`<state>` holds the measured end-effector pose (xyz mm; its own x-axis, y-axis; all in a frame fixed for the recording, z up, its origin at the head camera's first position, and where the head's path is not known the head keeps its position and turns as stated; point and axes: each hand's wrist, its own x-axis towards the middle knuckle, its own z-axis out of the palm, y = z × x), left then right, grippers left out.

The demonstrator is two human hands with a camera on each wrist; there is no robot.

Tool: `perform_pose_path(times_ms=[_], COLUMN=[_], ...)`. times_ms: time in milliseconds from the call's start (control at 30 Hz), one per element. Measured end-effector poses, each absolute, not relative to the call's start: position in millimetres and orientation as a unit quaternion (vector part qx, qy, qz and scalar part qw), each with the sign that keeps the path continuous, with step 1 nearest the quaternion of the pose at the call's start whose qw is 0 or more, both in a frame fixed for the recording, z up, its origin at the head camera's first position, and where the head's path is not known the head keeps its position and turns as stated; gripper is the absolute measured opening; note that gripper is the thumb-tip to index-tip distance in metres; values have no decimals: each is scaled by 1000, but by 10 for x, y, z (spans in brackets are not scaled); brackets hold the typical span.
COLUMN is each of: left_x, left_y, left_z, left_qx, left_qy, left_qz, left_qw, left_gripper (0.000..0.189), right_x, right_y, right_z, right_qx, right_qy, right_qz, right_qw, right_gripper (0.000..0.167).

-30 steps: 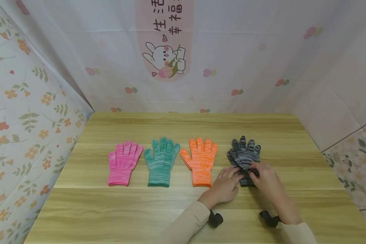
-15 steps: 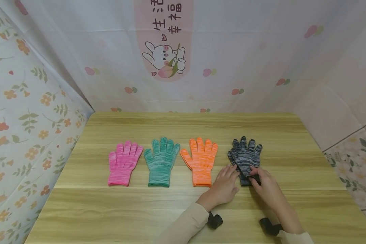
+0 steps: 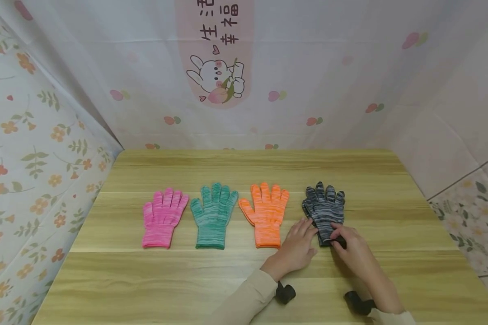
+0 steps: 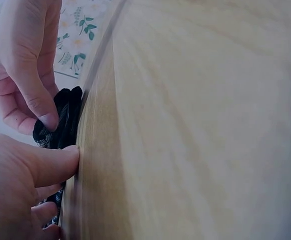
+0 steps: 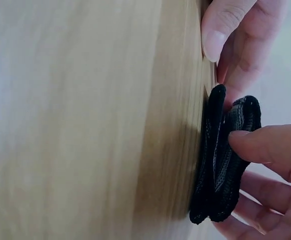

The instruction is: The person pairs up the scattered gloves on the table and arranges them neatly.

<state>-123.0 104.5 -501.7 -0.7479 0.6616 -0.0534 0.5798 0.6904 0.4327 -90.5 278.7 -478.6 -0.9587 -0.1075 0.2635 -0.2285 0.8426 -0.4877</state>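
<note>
Two black-and-grey knit gloves [image 3: 326, 211] lie one over the other at the right of the row, fingers pointing to the far side. My right hand [image 3: 355, 253] pinches the cuff of the upper glove between thumb and fingers. In the right wrist view that dark cuff [image 5: 231, 162] is lifted a little off the lower one. My left hand [image 3: 294, 250] rests at the left edge of the pair, its fingertips touching the gloves and its fingers mostly extended. In the left wrist view its thumb [image 4: 55, 164] lies near the cuffs on the table.
Left of the dark pair lie orange gloves [image 3: 267, 216], green gloves [image 3: 212, 219] and pink gloves [image 3: 164, 221], spread in a row on the wooden table [image 3: 154, 284]. A printed curtain [image 3: 309, 67] hangs behind the far edge. Black wrist devices [image 3: 284, 293] are near both forearms.
The right hand has drawn the upper dark glove's cuff toward the near side, so it now covers most of the lower cuff. The left hand has stayed nearly in place.
</note>
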Motion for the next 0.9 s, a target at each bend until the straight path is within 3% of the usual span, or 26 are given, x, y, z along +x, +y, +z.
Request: perform_pose_path(times_ms=[367, 767, 900], left_x=[-1214, -1245, -1310], left_y=[1045, 1076, 1107], left_z=[-5015, -4995, -4951], left_qx=[337, 310, 304], left_qy=[918, 913, 916], left_qz=[186, 251, 248], left_qw=[100, 88, 85], left_gripper=[53, 44, 66], right_x=[-875, -905, -940], right_y=[2776, 2821, 2825], right_z=[-4827, -4801, -4740], right_qx=[92, 81, 66], right_qy=[-955, -961, -964], right_qz=[230, 251, 256], right_qw=[161, 79, 36], right_gripper=[20, 4, 5])
